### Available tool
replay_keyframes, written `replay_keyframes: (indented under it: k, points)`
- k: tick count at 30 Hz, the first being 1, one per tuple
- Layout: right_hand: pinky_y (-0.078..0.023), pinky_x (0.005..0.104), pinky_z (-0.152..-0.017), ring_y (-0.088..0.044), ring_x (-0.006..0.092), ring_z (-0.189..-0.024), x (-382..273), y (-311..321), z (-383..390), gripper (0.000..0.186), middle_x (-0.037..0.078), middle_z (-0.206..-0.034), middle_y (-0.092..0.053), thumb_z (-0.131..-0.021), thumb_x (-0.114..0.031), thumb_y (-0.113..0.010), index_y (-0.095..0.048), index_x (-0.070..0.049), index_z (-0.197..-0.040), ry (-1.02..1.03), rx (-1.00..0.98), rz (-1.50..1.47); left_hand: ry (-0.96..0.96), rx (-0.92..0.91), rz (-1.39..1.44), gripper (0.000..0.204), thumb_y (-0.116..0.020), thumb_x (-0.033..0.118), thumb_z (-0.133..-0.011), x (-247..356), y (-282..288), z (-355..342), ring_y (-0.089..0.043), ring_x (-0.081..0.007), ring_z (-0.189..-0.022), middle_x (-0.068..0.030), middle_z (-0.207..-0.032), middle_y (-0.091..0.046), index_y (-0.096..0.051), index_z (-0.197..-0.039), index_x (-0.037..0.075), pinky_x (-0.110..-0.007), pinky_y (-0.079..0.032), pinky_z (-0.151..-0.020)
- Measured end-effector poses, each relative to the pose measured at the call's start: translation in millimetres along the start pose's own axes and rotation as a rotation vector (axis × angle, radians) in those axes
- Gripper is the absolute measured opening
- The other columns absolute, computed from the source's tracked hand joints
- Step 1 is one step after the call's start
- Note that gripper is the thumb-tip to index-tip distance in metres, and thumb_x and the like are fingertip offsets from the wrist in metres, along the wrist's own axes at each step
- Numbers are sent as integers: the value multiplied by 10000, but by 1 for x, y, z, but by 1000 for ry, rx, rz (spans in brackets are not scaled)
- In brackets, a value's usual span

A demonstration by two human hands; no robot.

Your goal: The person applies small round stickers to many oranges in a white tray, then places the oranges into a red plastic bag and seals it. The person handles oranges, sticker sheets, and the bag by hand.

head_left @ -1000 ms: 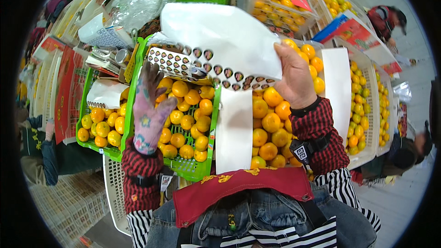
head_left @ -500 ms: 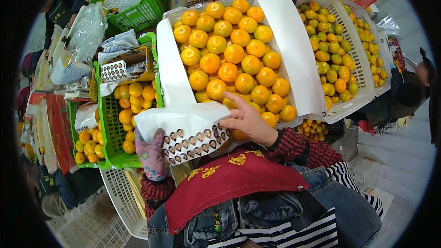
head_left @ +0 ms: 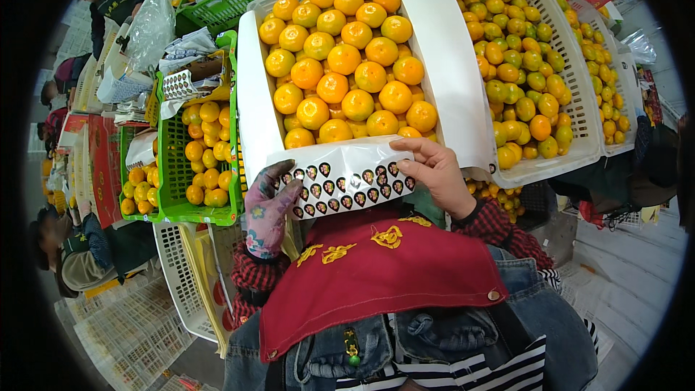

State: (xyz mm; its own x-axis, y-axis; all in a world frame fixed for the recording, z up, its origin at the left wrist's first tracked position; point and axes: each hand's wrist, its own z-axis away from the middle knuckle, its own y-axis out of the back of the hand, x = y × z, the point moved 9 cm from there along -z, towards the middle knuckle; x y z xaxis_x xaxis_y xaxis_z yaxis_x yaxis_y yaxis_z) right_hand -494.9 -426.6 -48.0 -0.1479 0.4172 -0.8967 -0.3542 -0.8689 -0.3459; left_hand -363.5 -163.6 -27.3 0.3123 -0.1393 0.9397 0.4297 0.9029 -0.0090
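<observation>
The sheet (head_left: 351, 185) is white with rows of dark, drop-shaped marks. The left glove (head_left: 265, 216) is pinkish lilac, flowered, with dark grey fingers. Both sleeves (head_left: 498, 233) are checked red and black. The apron (head_left: 384, 282) is deep red with yellow embroidery (head_left: 388, 237); the jeans (head_left: 543, 318) are blue, the near cloth (head_left: 489, 371) striped black and white. Middle fruit (head_left: 332, 87) are orange; right fruit (head_left: 525, 108) mix green and orange. The left crate (head_left: 234, 65) is bright green.

The scene is viewed from the person's head, steeply downward, through a wide fisheye lens. The sticker sheet (head_left: 342, 190) is seen close, at the near edge of the white-lined crate (head_left: 253, 83), whose far edge is shown farther off.
</observation>
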Motion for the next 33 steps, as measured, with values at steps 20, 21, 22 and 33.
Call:
replay_keyframes:
  k: [20, 21, 22, 33]
  points:
    - [-535, 431, -820, -629, 319, -1045, -64, -77, -219, 574, 130, -1210, -599, -775, -133, -719, -534, -5, -1304, 528, -271, 1851, -509, 447, 213, 435, -656, 74, -1007, 94, 173, -117, -581, -23, -794, -52, -1117, -696, -562, -1416, -37, -163, -441, -658]
    - [-529, 436, -802, -629, 322, -1034, -65, -79, -217, 511, 126, -1172, -602, -792, -123, -696, -536, -19, -1265, 585, -300, 1825, -488, 478, 169, 444, -651, 72, -1008, 91, 171, -117, -577, -26, -794, -49, -1104, -690, -550, -1426, -39, -161, -442, -661]
    - [-524, 441, -784, -630, 325, -1024, -65, -80, -216, 447, 122, -1133, -605, -808, -113, -674, -537, -33, -1227, 623, -305, 1820, -445, 514, 156, 450, -653, 72, -1007, 85, 170, -119, -578, -26, -800, -50, -1105, -687, -546, -1429, -41, -163, -444, -666]
    - [-556, 465, -697, -679, 367, -831, -63, -90, -225, 180, 177, -948, -641, -813, -76, -654, -618, -35, -985, 815, -583, 1717, -426, 420, 165, 464, -609, 63, -1029, 81, 141, -116, -649, -138, -1111, -119, -1330, -635, -492, -1466, -40, -263, -540, -937]
